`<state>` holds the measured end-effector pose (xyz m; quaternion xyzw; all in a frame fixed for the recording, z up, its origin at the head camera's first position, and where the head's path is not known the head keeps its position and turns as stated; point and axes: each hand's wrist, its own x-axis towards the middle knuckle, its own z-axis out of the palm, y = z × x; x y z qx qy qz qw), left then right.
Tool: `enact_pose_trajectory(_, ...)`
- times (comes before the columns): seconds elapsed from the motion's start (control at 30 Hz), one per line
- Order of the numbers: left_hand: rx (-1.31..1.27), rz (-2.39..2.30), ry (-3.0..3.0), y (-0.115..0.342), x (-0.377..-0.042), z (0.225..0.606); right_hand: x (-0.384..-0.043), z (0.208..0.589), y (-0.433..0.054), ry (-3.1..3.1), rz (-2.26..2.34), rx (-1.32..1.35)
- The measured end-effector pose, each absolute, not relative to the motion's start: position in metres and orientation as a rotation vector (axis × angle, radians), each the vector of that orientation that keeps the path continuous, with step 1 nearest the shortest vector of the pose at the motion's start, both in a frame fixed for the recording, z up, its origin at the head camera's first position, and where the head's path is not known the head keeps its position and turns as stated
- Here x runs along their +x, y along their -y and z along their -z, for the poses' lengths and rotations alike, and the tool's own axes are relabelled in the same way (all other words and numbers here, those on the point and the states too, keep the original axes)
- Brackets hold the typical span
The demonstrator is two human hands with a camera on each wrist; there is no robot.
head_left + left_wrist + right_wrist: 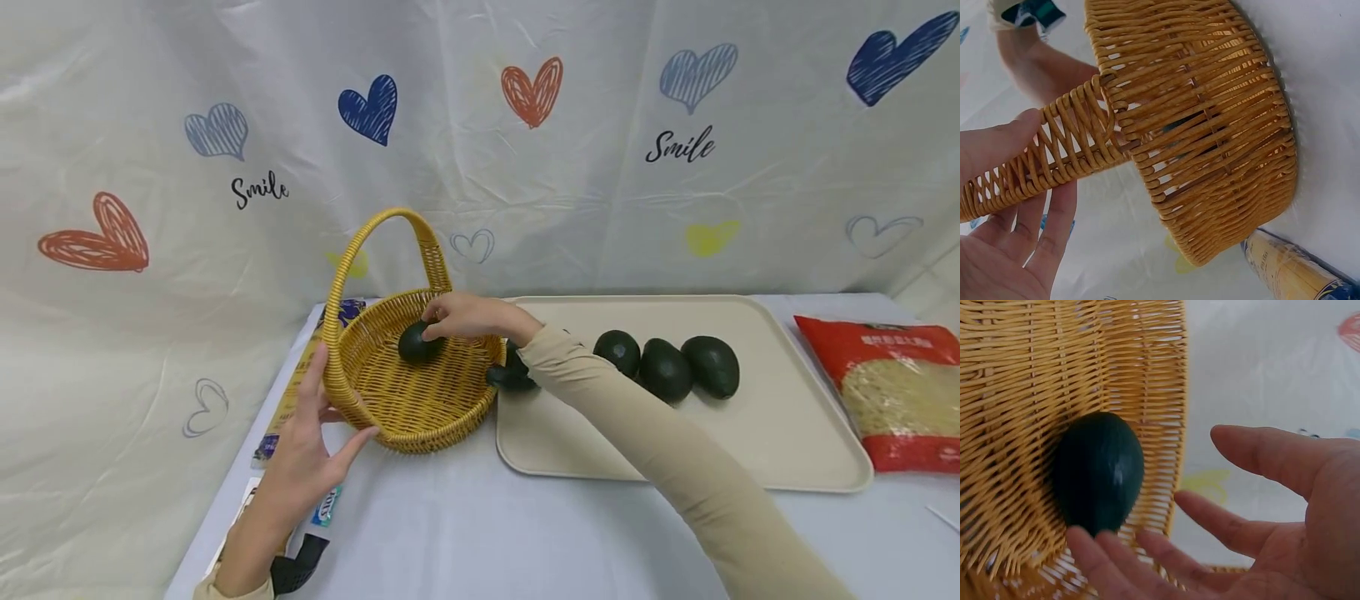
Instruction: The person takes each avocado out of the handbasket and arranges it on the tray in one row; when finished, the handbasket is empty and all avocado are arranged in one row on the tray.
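Observation:
A yellow wicker basket [420,408] with a tall hoop handle stands at the left end of the table. My left hand [300,458] holds its handle, thumb on one side and fingers on the other in the left wrist view. Inside the basket lies a dark green avocado [1099,472]. Over it is my right hand [468,317], its fingers extended in the right wrist view, with the fingertips close beside the fruit. Whether they touch it I cannot tell. Nothing is gripped in that hand.
Right of the basket, a beige tray [787,433] carries several avocados [711,367], partly hidden by my right sleeve. A red bag [903,400] lies beyond it. Near my left arm are a yellow pasta pack [288,396], a small blue-labelled item [327,506] and a black object [300,563].

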<state>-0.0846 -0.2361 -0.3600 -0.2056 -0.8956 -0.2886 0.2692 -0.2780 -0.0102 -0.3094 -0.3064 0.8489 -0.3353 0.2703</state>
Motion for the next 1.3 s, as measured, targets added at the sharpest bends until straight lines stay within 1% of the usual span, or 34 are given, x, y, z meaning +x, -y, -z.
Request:
enact_pose_trajectory(0.27, -0.549, 0.766, 2.408, 0.236, -0.082, 0.361, -0.286, 0.323, 0.044, -2.360, 0.701, -0.925)
enact_pose_trajectory(0.63, -0.541, 0.759, 2.421, 0.234, -0.083, 0.360, -0.287, 0.338, 0.053, -2.334, 0.714, -1.048)
enact_pose_trajectory(1.03, -0.557, 0.782, 2.416, 0.234, -0.083, 0.360, -0.279, 0.348, 0.068, -2.286, 0.791, -1.007)
enact_pose_trajectory(1.3, -0.504, 0.747, 2.448, 0.234, -0.083, 0.360, -0.271, 0.349, 0.075, -2.210, 0.793, -0.898)
